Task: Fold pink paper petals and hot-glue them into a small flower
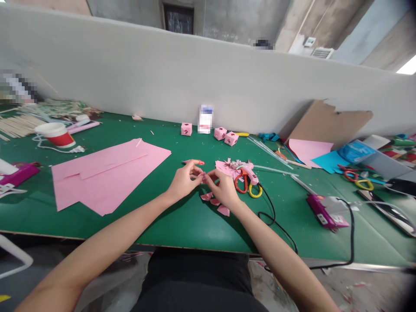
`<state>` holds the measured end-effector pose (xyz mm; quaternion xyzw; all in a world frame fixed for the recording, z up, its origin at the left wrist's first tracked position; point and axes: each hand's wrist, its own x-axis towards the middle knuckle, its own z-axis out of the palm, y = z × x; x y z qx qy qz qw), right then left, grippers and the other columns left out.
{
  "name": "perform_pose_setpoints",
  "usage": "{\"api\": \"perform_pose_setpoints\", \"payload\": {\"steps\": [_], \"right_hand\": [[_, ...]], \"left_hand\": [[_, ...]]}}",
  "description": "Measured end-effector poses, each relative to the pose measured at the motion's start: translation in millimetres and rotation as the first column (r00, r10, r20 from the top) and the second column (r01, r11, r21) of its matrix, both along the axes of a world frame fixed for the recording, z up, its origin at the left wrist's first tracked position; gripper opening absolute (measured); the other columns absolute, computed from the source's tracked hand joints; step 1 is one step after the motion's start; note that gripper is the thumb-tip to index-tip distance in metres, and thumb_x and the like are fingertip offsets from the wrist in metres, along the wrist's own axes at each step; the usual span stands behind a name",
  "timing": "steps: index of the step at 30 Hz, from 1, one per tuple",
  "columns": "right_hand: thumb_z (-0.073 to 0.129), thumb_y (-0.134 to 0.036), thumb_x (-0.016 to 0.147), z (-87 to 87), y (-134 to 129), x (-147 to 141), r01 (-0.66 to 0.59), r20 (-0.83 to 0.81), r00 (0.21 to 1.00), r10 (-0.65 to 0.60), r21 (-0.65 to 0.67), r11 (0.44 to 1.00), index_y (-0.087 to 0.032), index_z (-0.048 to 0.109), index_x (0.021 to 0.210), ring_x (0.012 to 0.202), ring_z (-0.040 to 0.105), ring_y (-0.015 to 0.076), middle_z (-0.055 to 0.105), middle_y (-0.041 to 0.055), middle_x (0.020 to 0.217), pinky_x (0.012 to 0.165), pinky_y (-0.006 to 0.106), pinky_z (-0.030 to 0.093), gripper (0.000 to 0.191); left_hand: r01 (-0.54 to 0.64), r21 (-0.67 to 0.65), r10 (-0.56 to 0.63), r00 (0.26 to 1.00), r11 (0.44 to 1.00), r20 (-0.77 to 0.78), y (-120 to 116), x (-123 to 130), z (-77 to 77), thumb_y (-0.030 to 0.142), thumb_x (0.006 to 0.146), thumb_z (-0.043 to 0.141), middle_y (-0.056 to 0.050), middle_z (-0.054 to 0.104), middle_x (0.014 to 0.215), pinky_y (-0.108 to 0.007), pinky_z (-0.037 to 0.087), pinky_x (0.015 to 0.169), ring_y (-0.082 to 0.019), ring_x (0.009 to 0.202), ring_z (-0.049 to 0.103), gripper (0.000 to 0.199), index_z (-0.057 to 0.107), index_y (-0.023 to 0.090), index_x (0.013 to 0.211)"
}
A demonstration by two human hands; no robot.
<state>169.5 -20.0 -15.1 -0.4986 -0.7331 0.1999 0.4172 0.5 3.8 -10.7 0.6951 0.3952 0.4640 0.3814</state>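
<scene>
My left hand (185,181) and my right hand (223,186) meet over the middle of the green table (182,225). Between their pinched fingertips is a small pink paper piece (203,177), mostly hidden by the fingers. Just below them lie several folded pink pieces (223,210). Beside my right hand are pink scraps (224,167), a pink glue gun (249,170) and scissors with orange and yellow handles (255,190). Beyond the hands stand pink paper cubes, one on the left (186,129) and two on the right (231,138).
Large pink sheets (113,177) cover the left side, near a paper cup (56,135) and wooden sticks (19,126). On the right are a purple power strip (325,212), clear glue sticks (271,152), cardboard (325,121) and a black cable. A pale partition (146,73) runs behind.
</scene>
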Motion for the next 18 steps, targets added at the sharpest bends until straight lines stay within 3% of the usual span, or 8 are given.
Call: {"api": "perform_pose_setpoints", "payload": {"steps": [18], "right_hand": [[0.058,-0.035,0.091,-4.6,2.6,0.3,0.011,-0.028,1.000,-0.012,-0.037,0.999,-0.020,0.060,0.079,0.061,0.063,0.0135,0.070,0.0005,0.073,0.059,0.024,0.047,0.019]], "left_hand": [[0.024,-0.029,-0.025,0.998,0.999,-0.049,1.0,-1.0,-1.7,0.029,0.083,0.066,-0.006,0.072,0.093,-0.029,0.061,0.074,-0.017,0.084,0.072,0.036,0.055,0.019,0.116]]}}
